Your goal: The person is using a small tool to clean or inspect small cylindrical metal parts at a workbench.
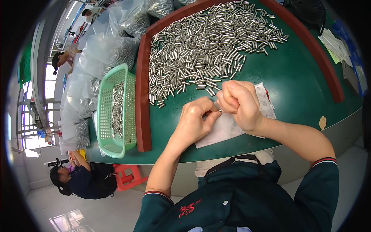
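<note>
Left hand [195, 119]: we are seeing its thumb and forefinger pinching a small shiny piece [220, 111], which the fingers are mostly hiding.
Right hand [245, 106]: it is sitting clenched in a fist right beside the left fingertips (whether it is gripping anything inside, we cannot tell).
White sheet [210, 138]: it is lying under both hands, near the front edge of the green table [297, 87].
Metal pins [201, 46]: they are lying in a broad, loose heap beyond the hands, and a red-brown rail [143, 96] is bordering them on the left.
Green basket [130, 112]: it is standing just outside that rail, and more metal pieces are lying in it.
Plastic bags [102, 50]: they are crowding the far left, holding metal pieces too.
Co-worker [83, 176]: we are noticing this person sitting at the left, near a red stool [129, 178].
</note>
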`<state>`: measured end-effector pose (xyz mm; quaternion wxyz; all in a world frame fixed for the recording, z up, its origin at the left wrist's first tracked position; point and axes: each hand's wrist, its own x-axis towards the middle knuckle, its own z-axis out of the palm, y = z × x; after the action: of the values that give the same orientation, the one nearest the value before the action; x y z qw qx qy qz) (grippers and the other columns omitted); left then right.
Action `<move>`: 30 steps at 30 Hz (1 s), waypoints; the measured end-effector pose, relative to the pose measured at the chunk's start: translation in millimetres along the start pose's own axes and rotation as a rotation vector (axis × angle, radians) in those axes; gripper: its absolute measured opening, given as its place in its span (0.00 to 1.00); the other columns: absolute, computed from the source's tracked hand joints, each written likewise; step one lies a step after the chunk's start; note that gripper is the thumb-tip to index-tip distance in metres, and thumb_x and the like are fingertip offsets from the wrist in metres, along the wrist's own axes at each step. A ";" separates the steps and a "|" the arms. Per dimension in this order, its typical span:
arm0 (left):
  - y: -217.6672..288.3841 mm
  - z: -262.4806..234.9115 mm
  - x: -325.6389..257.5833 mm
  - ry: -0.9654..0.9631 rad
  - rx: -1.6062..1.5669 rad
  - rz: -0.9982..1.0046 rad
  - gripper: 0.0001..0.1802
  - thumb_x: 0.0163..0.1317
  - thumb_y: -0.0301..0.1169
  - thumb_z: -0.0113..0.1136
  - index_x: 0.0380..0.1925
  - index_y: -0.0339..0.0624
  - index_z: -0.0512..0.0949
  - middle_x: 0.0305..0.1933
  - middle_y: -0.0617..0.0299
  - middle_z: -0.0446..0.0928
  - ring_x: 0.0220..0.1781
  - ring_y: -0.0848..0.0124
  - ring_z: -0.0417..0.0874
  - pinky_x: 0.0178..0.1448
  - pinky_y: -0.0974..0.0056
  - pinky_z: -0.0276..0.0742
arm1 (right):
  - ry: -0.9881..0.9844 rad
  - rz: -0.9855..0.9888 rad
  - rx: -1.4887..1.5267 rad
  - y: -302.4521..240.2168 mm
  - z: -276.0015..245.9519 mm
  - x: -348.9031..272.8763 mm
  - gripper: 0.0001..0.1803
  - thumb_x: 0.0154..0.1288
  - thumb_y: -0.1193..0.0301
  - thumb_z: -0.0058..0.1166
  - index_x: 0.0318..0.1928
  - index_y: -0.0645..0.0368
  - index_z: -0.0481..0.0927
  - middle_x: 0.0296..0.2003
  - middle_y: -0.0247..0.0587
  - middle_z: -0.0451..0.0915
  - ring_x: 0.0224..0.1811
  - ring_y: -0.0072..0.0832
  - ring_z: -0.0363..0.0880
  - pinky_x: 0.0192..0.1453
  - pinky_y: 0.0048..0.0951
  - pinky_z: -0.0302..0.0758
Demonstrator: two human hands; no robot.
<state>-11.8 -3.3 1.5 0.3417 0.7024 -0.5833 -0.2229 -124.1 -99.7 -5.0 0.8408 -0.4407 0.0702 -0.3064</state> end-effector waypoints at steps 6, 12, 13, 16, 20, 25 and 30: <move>-1.4 -1.1 -1.4 -0.010 0.044 -0.023 0.04 0.45 0.21 0.60 0.20 0.33 0.73 0.20 0.61 0.70 0.20 0.74 0.67 0.24 0.71 0.63 | -0.009 -0.055 0.028 -11.9 -6.4 6.2 0.21 0.62 0.63 0.31 0.12 0.53 0.52 0.07 0.27 0.50 0.11 0.17 0.43 0.17 0.22 0.44; -10.3 -13.8 0.4 -0.080 -0.650 -0.180 0.04 0.53 0.25 0.57 0.26 0.37 0.73 0.26 0.68 0.70 0.23 0.82 0.66 0.25 0.76 0.60 | 0.013 -0.005 -0.019 -10.4 -8.6 5.9 0.21 0.62 0.63 0.31 0.11 0.53 0.52 0.07 0.27 0.50 0.11 0.17 0.43 0.16 0.22 0.44; -12.7 -12.8 -1.0 -0.050 -0.849 -0.202 0.05 0.55 0.26 0.56 0.30 0.38 0.72 0.27 0.68 0.71 0.24 0.84 0.65 0.24 0.78 0.57 | 0.020 0.018 -0.010 -10.5 -8.2 5.6 0.21 0.62 0.63 0.31 0.11 0.52 0.52 0.07 0.27 0.50 0.11 0.17 0.42 0.16 0.22 0.44; -19.8 -20.0 -1.8 -0.075 -1.147 -0.351 0.06 0.56 0.26 0.55 0.34 0.37 0.73 0.28 0.65 0.73 0.19 0.86 0.60 0.21 0.80 0.53 | 0.015 0.067 0.049 -11.4 -9.3 6.3 0.21 0.62 0.65 0.32 0.12 0.54 0.53 0.08 0.27 0.52 0.11 0.16 0.46 0.17 0.21 0.46; -22.2 -24.3 -0.1 -0.089 -1.310 -0.349 0.07 0.58 0.26 0.51 0.37 0.37 0.73 0.28 0.63 0.74 0.17 0.86 0.57 0.21 0.79 0.52 | 0.027 0.040 0.030 -10.6 -7.0 7.8 0.22 0.63 0.62 0.32 0.12 0.52 0.52 0.07 0.27 0.50 0.10 0.17 0.42 0.16 0.23 0.43; -24.3 -27.5 1.9 -0.046 -1.373 -0.446 0.10 0.59 0.26 0.49 0.40 0.34 0.73 0.30 0.59 0.75 0.16 0.86 0.56 0.20 0.79 0.51 | 0.013 0.058 0.065 -11.6 -9.2 9.2 0.21 0.62 0.65 0.32 0.12 0.54 0.53 0.07 0.27 0.52 0.11 0.16 0.45 0.16 0.21 0.45; -23.1 -28.2 3.2 -0.025 -1.374 -0.490 0.11 0.59 0.26 0.48 0.41 0.33 0.71 0.30 0.60 0.75 0.15 0.86 0.56 0.19 0.80 0.51 | 0.015 0.064 0.068 -11.8 -10.3 10.2 0.21 0.62 0.64 0.32 0.12 0.54 0.53 0.07 0.27 0.52 0.11 0.16 0.45 0.16 0.21 0.45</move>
<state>24.4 1.7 3.5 0.6391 0.4373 -0.1418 -0.6166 -125.3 -117.7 -0.4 0.8642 -0.4070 0.0802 -0.2847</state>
